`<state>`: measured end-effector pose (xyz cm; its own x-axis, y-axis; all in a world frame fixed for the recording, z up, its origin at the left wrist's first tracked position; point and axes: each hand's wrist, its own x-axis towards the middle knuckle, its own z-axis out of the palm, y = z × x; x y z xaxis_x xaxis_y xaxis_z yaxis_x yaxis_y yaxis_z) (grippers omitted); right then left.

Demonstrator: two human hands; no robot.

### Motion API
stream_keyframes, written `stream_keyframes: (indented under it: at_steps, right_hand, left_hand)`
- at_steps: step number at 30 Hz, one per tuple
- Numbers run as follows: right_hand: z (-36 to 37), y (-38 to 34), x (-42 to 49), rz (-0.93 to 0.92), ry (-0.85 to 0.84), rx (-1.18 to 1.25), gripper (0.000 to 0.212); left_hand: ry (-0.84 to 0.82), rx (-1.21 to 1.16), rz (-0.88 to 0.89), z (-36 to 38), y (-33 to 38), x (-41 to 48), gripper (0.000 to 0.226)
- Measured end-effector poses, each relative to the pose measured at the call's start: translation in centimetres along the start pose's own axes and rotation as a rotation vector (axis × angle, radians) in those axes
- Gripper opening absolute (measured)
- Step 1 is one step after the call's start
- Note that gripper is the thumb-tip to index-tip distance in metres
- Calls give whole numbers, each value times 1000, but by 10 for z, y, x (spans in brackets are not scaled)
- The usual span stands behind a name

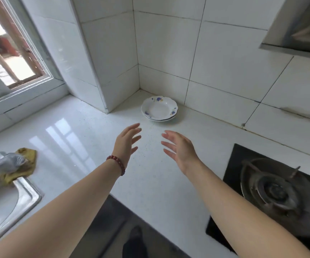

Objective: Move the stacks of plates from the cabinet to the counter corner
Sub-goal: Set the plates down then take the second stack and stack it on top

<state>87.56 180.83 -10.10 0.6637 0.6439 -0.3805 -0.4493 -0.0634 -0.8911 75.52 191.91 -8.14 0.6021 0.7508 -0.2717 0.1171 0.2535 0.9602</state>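
A small stack of white plates with blue flowers (pixel 159 108) sits on the white counter (pixel 87 138) in the tiled corner. My left hand (pixel 127 143), with a red bead bracelet at the wrist, hovers over the counter just short of the stack, fingers spread and empty. My right hand (pixel 178 148) hovers beside it, palm facing inward, fingers also straight and holding nothing. Both hands are apart from the plates. No cabinet shows in this view.
A gas stove burner (pixel 273 189) is set into the counter at the right. A steel sink (pixel 7 203) lies at the left, with a yellow cloth (pixel 24 164) and a grey cloth (pixel 8 162) at its rim. A window (pixel 7 51) stands far left, a range hood (pixel 299 27) upper right.
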Motion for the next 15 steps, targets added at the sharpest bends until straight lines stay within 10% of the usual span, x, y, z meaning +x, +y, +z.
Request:
stream_keyframes:
  at_steps: [15]
  right_hand:
    - [44,51,-108,-82,-195,-148,23]
  left_hand:
    - [128,-38,17,-56,-32,-127,29]
